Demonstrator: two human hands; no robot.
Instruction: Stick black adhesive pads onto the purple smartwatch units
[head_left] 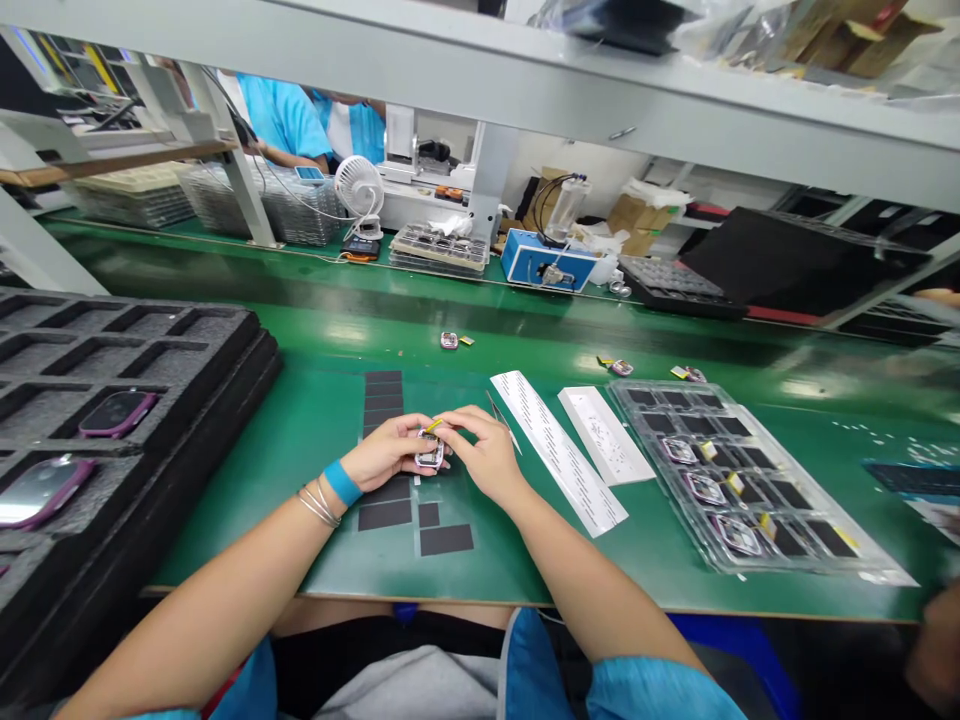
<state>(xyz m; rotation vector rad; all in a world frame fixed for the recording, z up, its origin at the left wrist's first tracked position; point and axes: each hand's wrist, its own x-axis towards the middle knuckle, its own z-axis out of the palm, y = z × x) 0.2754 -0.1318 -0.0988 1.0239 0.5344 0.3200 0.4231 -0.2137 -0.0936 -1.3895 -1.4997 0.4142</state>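
Between my hands is a small rounded-square watch housing (429, 456) with its inner parts showing. My left hand (390, 450), with a blue band and bracelets on the wrist, grips the housing from the left. My right hand (480, 445) pinches a yellow tab (433, 426) at the housing's upper edge. Black rectangular pieces (385, 514) lie in a column beneath and around my left hand. Just right of my right hand lie tweezers (502, 418), partly hidden by it. Beyond them is a white strip with printed dark marks (559, 452).
A white box (606, 435) with tiny pieces stands right of the strip. Farther right, a clear tray (697, 520) holds housings and black pieces. Black foam trays (217, 400) with purple-rimmed watches (118, 413) fill the left. A fan (360, 188) and blue device (547, 262) stand behind; a shelf beam crosses overhead.
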